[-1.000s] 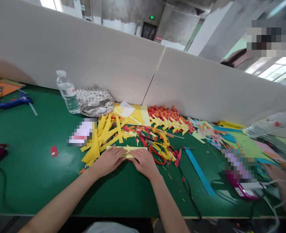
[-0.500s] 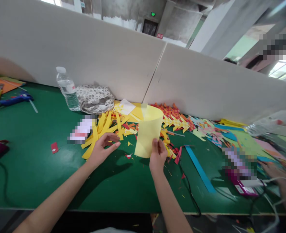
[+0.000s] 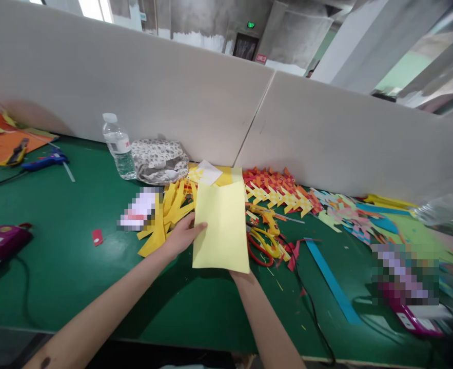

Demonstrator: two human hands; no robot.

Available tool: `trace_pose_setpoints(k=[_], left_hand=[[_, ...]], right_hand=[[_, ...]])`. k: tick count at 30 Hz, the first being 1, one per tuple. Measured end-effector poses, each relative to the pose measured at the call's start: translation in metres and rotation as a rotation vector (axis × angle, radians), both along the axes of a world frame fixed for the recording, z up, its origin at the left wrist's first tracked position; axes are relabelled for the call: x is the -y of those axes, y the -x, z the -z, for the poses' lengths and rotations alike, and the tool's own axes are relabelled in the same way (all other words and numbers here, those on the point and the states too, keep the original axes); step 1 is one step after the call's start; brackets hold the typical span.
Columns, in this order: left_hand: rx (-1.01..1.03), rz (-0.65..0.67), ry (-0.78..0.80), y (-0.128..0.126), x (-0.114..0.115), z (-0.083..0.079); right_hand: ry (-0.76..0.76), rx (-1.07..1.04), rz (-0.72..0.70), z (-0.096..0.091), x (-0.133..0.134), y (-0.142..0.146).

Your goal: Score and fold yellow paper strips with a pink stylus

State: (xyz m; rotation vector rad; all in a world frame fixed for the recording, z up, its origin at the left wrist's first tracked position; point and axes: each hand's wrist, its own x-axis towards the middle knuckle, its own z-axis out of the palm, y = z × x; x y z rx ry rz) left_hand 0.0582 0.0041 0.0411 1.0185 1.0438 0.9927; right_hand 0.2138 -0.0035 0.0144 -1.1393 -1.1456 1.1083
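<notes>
A pale yellow sheet of paper (image 3: 221, 225) is held up over the table, slightly creased or curved near its middle. My left hand (image 3: 183, 234) grips its left edge, thumb on the front face and fingers behind. My right hand goes behind the sheet; only the wrist (image 3: 242, 277) shows below the lower right corner, so those fingers are hidden. Behind and beside the sheet lie yellow paper strips (image 3: 172, 205) on the left and scissors with red and yellow handles (image 3: 264, 246) on the right.
A water bottle (image 3: 120, 148) and a patterned cloth bag (image 3: 159, 161) stand along the white partition (image 3: 195, 102). Woven paper fish (image 3: 280, 189), a blue strip (image 3: 332, 282), a black cable (image 3: 307, 302), a blue glue gun (image 3: 45, 161) and purple power strips (image 3: 3, 246) lie on the green table.
The curled sheet has opened out flat toward me. My left hand, formerly apart and empty, has taken its left edge. My right hand has gone behind the paper.
</notes>
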Motion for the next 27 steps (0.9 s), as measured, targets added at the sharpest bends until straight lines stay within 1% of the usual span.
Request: trace_pose_setpoints(k=[1,3,5,7,8,10,12,14,17,19,20,22,24,27], left_hand=[[0.002,-0.006,-0.018,0.0,-0.001,0.001],[-0.011,0.011,-0.037,0.001,-0.004,0.001],[-0.032,0.033,-0.031,0.004,-0.007,0.001],[-0.016,0.025,-0.001,0.008,-0.01,0.002],[0.01,0.017,0.026,0.01,-0.012,0.002],[0.09,0.025,0.093,0.013,-0.015,0.003],[0.181,0.062,0.163,0.015,-0.018,0.006],[0.259,0.098,0.224,0.015,-0.018,0.008],[0.259,0.158,0.338,0.015,-0.015,0.012],[0.24,0.215,0.379,0.015,-0.012,0.014],[0.231,0.221,0.385,0.015,-0.01,0.015],[0.229,0.199,0.398,0.015,-0.008,0.015],[0.232,0.167,0.414,0.016,-0.007,0.014],[0.231,0.144,0.443,0.018,-0.007,0.013]], right_hand=[[0.028,-0.038,-0.026,-0.005,0.001,-0.001],[0.172,-0.246,-0.148,-0.015,0.002,-0.005],[0.238,-0.334,-0.115,-0.022,0.003,-0.008],[0.234,-0.385,-0.038,-0.025,0.003,-0.012],[0.234,-0.417,-0.022,-0.025,0.002,-0.013],[0.254,-0.484,-0.046,-0.024,0.001,-0.016],[0.279,-0.487,-0.072,-0.022,0.0,-0.018],[0.285,-0.398,-0.044,-0.021,-0.001,-0.019],[0.299,-0.205,0.0,-0.019,0.0,-0.019],[0.235,-0.084,0.018,-0.017,0.001,-0.018],[0.199,-0.026,0.028,-0.016,0.002,-0.018],[0.165,0.126,0.049,-0.015,0.003,-0.017],[0.163,0.289,0.097,-0.014,0.004,-0.018],[0.164,0.447,0.132,-0.011,0.004,-0.019]])
